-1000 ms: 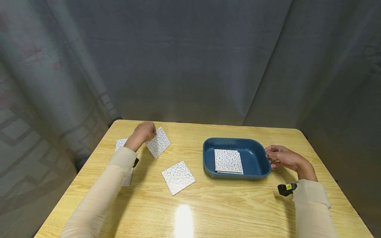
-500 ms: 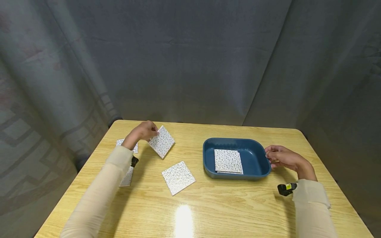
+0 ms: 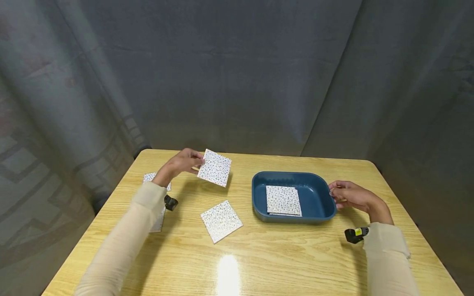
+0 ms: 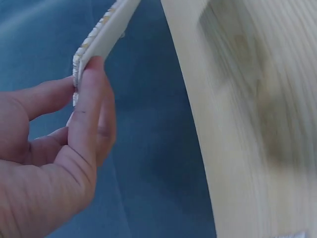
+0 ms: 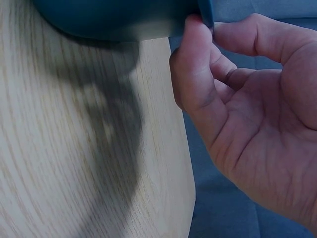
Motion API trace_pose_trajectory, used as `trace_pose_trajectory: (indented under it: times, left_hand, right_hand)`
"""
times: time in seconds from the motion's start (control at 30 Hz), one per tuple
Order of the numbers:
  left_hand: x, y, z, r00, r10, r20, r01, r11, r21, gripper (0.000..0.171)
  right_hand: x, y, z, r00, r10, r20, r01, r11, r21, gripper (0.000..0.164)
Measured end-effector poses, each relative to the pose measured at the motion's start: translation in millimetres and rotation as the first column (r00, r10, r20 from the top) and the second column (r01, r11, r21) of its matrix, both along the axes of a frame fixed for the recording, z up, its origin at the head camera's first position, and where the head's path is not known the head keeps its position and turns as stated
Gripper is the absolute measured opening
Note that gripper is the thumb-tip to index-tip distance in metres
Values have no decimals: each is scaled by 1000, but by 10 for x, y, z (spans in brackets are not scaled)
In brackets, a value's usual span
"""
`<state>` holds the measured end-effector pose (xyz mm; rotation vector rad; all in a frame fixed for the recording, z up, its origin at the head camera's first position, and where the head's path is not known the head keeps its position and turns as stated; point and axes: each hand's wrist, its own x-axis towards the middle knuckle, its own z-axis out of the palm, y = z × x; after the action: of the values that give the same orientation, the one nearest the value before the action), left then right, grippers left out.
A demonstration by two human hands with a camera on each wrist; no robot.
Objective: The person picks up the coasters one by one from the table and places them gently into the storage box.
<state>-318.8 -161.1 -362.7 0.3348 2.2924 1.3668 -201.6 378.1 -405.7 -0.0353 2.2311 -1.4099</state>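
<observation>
My left hand pinches a square white tile with dark speckles, held tilted above the far left part of the table. In the left wrist view the tile shows its plain pale back and a bumpy edge between thumb and fingers. My right hand holds the right end of a deep blue tray; the right wrist view has its thumb and a finger pinching the tray's rim. Inside the tray, toward its left, lies a small stack of similar tiles.
One speckled tile lies flat in the middle of the wooden table. Two more, a far tile and a nearer tile, are partly hidden behind my left forearm. A grey curtain hangs behind the table.
My left hand has lifted the tile from the table and carried it slightly to the right, turning it. The right hand and the tray have stayed put.
</observation>
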Motion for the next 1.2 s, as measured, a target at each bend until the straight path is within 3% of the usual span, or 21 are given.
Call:
trace_pose_trajectory:
  times: [0.2,0.57,0.9,1.2]
  left_hand:
    - [95,175,13,999,2,54,-9,991,133,47]
    - [192,536,25,991,20,132,-60,949,309,47]
    - [293,832,-59,976,-2,220,-93,902,421,50]
    - [402,1139,-157,966,-38,256,-86,886,456,47]
  right_hand:
    - [-1,16,-5,1000,6,2,-6,1000,-7,32]
    - [12,15,-6,1000,12,-5,-12,1000,-21,32]
    - [14,39,11,1000,19,-6,-19,1000,-17,32]
    - [19,66,24,999,38,-8,-38,999,-18,29]
